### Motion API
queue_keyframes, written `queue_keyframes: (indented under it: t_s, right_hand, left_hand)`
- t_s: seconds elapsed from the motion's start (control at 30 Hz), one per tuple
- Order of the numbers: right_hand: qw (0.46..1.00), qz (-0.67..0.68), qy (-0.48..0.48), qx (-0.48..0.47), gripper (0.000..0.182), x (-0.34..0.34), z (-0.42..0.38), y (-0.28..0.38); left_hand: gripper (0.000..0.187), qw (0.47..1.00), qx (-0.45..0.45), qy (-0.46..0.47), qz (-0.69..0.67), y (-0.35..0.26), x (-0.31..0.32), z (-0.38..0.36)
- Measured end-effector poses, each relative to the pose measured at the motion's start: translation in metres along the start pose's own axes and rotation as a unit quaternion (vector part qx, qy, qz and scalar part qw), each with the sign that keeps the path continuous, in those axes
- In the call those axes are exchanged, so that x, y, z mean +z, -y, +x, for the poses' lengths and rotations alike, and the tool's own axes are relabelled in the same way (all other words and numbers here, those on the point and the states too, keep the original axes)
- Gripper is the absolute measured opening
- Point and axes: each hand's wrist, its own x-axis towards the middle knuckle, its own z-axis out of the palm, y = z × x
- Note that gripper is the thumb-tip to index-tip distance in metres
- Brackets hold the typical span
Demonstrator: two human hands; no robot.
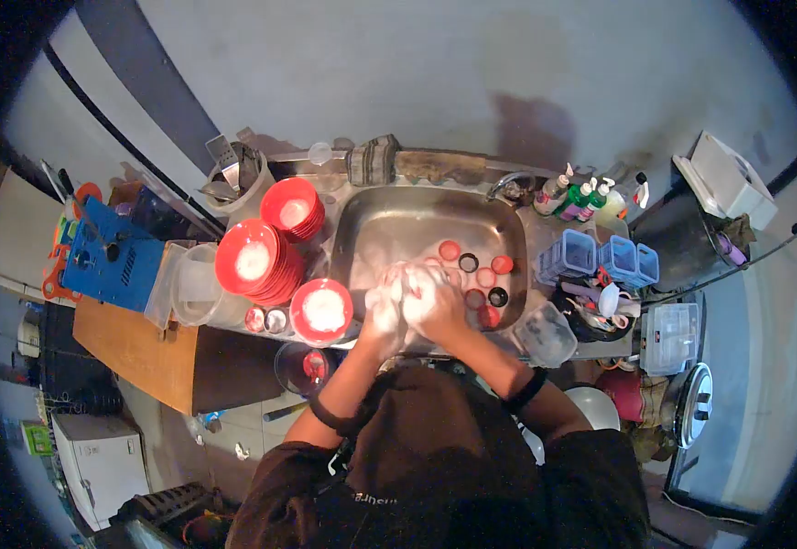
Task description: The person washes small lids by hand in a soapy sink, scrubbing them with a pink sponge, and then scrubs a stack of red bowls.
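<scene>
Both hands at mid-frame, over the lower part of the steel sink [417, 215]. Left hand [383, 313] and right hand [433, 304] close together, perhaps touching, coated in white foam. Fingers drawn in, not spread wide; exact gap between them lost in the lather. Cannot tell whether anything is held, or by which hand.

Nearest things: small round pieces, red [486, 277] and black [467, 263], loose on the sink floor. They lie to the right of the fingers, the nearest just beside the right hand, which is the nearer of the two; left hand sits on the far side of it. Single pieces look round, no clear long axis. The scatter as a whole runs from just above the right fingers down toward the sink's lower right corner. Cups or lids: too small to tell.

Left of the sink: foamy red bowl [298, 327] nearest the left hand, larger bowl stack [290, 274] up and left of it, second stack [312, 222] above that. Clear container [549, 336] by the sink's lower right corner. Upper right: tap [511, 180], pump bottles [585, 202], blue baskets [565, 258]. Striped cloth [373, 163] behind the sink.
</scene>
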Motion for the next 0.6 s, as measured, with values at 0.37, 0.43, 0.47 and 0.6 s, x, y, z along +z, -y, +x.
queue_keyframes:
  t_s: [0.37, 0.43, 0.47, 0.6]
  right_hand:
    - [0.962, -0.162, 0.051, -0.213, 0.016, -0.014, 0.006, 0.000]
    - [0.993, -0.060, 0.088, 0.056, 0.015, 0.001, -0.002, 0.010]
    - [0.990, -0.062, 0.115, -0.059, 0.018, 0.005, -0.001, 0.003]
    - [0.978, 0.017, 0.000, -0.209, 0.016, 0.035, -0.015, -0.034]
  left_hand:
    - [0.043, 0.999, 0.015, -0.032, 0.008, -0.019, 0.015, -0.010]
    - [0.032, 0.995, 0.028, -0.098, -0.009, -0.008, 0.008, -0.002]
    - [0.032, 0.988, 0.106, -0.082, 0.080, -0.010, 0.006, -0.001]
    - [0.039, 0.927, 0.225, -0.104, 0.282, 0.018, -0.023, 0.020]
